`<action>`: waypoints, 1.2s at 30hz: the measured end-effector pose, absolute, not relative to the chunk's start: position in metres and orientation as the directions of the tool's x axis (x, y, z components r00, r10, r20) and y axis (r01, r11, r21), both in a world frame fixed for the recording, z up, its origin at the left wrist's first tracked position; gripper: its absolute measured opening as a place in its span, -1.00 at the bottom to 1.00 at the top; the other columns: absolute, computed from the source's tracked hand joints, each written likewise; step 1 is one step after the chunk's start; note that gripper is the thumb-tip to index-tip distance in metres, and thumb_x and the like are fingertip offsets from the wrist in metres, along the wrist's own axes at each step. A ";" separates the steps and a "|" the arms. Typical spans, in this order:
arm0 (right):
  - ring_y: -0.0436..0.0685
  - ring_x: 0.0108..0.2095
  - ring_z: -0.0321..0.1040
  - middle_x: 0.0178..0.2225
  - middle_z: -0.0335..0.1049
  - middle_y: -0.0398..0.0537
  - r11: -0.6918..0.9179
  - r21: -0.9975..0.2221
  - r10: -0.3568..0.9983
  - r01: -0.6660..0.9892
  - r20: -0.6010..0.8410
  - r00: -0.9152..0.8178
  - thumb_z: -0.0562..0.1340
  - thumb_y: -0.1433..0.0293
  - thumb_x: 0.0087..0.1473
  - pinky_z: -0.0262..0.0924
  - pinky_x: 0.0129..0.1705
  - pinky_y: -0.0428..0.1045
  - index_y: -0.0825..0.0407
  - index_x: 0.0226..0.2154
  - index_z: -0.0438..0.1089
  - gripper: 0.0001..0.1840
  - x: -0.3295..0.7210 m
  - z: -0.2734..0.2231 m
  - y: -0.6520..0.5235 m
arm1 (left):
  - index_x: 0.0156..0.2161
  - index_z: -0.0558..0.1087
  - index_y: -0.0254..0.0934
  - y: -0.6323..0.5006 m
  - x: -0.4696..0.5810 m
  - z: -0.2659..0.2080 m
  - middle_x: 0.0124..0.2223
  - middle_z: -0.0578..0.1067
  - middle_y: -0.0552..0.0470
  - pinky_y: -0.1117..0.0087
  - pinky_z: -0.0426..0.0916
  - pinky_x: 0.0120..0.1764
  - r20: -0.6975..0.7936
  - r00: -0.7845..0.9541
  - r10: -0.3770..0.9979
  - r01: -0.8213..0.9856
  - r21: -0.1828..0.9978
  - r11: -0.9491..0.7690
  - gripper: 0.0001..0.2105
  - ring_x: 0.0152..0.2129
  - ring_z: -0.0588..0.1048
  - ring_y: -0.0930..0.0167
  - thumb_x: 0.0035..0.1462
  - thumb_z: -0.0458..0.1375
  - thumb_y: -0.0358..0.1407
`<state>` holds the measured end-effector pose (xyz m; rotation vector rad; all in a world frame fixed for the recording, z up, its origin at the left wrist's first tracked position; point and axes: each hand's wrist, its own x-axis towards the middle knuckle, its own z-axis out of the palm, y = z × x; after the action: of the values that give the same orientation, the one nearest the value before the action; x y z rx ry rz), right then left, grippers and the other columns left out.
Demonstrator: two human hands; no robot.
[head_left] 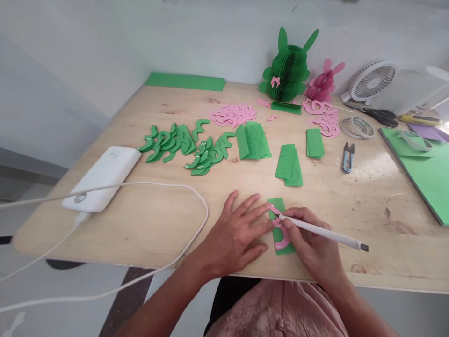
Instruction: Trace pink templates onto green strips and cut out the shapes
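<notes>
Item: one green card (279, 204), lying near the front edge of the wooden table (382, 248). On it lay one curved pink cutout (282, 239), apparently serving as a pattern.

Left hand (238, 231): fingers spread and nearly straight, gripping nothing; the foremost fingertips rested on the cutout and seemed to steady it.

Right hand (317, 248): fingers curled, thumb and fingertips pinched about a white pen (326, 230), its tip at the cutout's upper part.

Done, by appearance: two heaps of green curved pieces (164, 140), already cut; one fan of green sheets (253, 140) and one smaller pair (289, 164), both bearing faint curved lines, not yet cut.

Left, by judgement: the outline on the card in hand, probably unfinished; one small stack of green rectangles (315, 142), on which no line could be made out; the cutting of the marked sheets. One pair of blue snips (347, 158) lay unused to the right.

Also present: one green paper rabbit (298, 70) and one smaller pink one (322, 84), standing against the wall.
</notes>
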<state>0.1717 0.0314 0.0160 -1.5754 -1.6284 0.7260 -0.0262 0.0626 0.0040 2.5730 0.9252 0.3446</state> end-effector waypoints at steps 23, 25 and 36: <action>0.03 -0.56 0.37 -0.49 0.44 -0.12 0.033 -0.780 0.998 0.625 0.063 0.026 0.17 0.35 0.12 0.25 -0.55 -0.08 0.00 -0.40 0.36 -0.90 0.169 0.009 0.030 | 0.14 0.32 -0.03 0.065 -0.026 0.005 0.26 0.25 0.06 -0.09 -0.25 0.24 0.095 0.750 0.654 0.560 0.436 -0.705 -0.62 0.26 0.03 0.17 0.22 0.03 -0.16; 0.05 -0.55 0.38 -0.48 0.44 -0.12 0.024 -0.786 0.998 0.618 0.055 0.031 0.17 0.36 0.12 0.27 -0.54 -0.07 0.00 -0.41 0.35 -0.90 0.168 0.009 0.030 | 0.14 0.32 -0.03 0.065 -0.026 0.006 0.26 0.26 0.05 -0.10 -0.25 0.23 0.095 0.751 0.653 0.560 0.433 -0.706 -0.62 0.26 0.04 0.17 0.21 0.04 -0.17; 0.06 -0.54 0.40 -0.47 0.44 -0.11 0.013 -0.792 0.998 0.610 0.048 0.041 0.17 0.39 0.10 0.29 -0.53 -0.06 0.01 -0.41 0.35 -0.91 0.168 0.008 0.030 | 0.13 0.32 -0.01 0.065 -0.026 0.006 0.25 0.26 0.06 -0.09 -0.24 0.24 0.103 0.746 0.658 0.564 0.429 -0.706 -0.63 0.26 0.05 0.18 0.21 0.05 -0.16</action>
<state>0.1677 0.0299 0.0080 -1.6691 -1.6411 0.7590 -0.0256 0.0650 0.0056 2.5738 0.9392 0.3519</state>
